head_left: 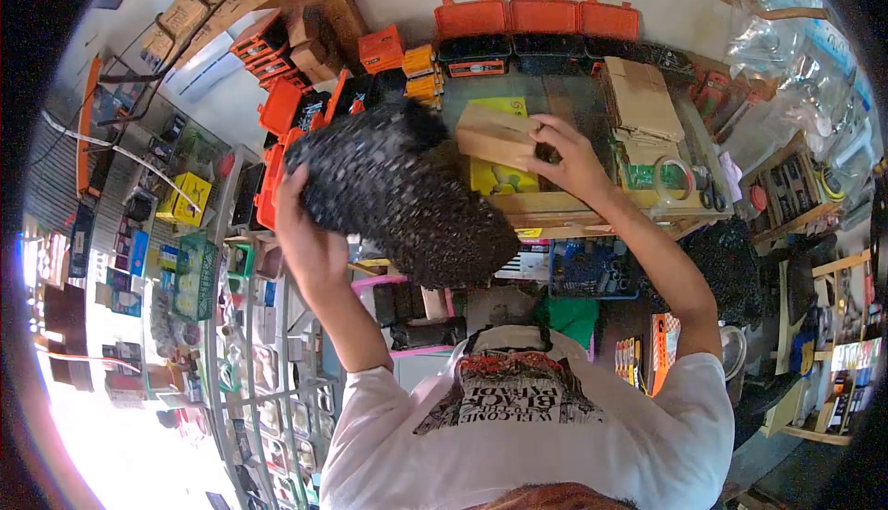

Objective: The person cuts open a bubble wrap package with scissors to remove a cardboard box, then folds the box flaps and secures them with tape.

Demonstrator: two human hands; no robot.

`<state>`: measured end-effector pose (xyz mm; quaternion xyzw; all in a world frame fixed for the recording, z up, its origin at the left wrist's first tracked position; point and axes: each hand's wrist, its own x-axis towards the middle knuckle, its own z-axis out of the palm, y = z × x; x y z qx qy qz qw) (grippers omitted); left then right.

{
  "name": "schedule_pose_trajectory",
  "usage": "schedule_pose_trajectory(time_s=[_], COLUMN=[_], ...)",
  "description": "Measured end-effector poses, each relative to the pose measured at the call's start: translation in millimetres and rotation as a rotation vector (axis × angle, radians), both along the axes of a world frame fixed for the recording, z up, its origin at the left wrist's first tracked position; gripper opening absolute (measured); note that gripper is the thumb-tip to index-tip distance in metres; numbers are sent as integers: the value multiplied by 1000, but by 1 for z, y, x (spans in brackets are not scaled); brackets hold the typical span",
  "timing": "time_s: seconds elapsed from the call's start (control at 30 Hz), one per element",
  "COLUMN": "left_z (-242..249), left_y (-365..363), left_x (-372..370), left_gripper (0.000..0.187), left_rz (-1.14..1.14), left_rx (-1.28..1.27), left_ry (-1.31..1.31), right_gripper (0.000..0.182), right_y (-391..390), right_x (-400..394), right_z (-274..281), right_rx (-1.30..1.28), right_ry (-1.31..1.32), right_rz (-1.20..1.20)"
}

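At the table (546, 203), we hold bulky black bubble wrap (398, 196) clamped in our left hand (313, 237), at its outer edge. Right of it, our right hand (566, 160) pinches a small cardboard box (490, 135) by one end. Both arms reach forward; the wrap, partly blurred, hides most left fingers.

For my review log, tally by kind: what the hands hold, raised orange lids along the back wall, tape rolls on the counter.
Black bag: 1
Box: 1
Orange lids: 3
Tape roll: 1
Total: 6
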<state>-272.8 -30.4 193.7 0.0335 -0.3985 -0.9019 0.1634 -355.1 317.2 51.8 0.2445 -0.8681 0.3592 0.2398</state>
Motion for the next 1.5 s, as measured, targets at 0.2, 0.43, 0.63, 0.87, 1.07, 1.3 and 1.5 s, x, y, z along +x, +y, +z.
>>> schedule_pose_trajectory(time_s=[0.2, 0.43, 0.63, 0.87, 1.07, 1.3, 1.5], left_z=[-5, -38, -56, -101, -118, -170, -106], left_y=[41, 76, 139, 157, 181, 150, 110], left_x=[-104, -224, -258, -269, -234, -203, -57], left_gripper=[23, 34, 44, 43, 33, 35, 39], left_rz=[-363, -378, -173, 160, 528, -62, 69], left_rx=[-313, -685, -1414, -1767, -2067, -1859, -1819], left_ry=[-122, -132, 30, 38, 140, 751, 376], right_gripper=[21, 40, 47, 50, 51, 51, 40], right_y=[22, 59, 74, 70, 75, 65, 42], right_x=[-21, 7, 25, 38, 31, 29, 25], right_z=[-15, 40, 41, 48, 37, 33, 42], right_rx=[-700, -1323, -1698, -1779, -1723, -1647, -1266], right_ry=[-287, -677, -927, -932, -1015, -1061, -962], right_rz=[9, 62, 352, 254, 284, 313, 240])
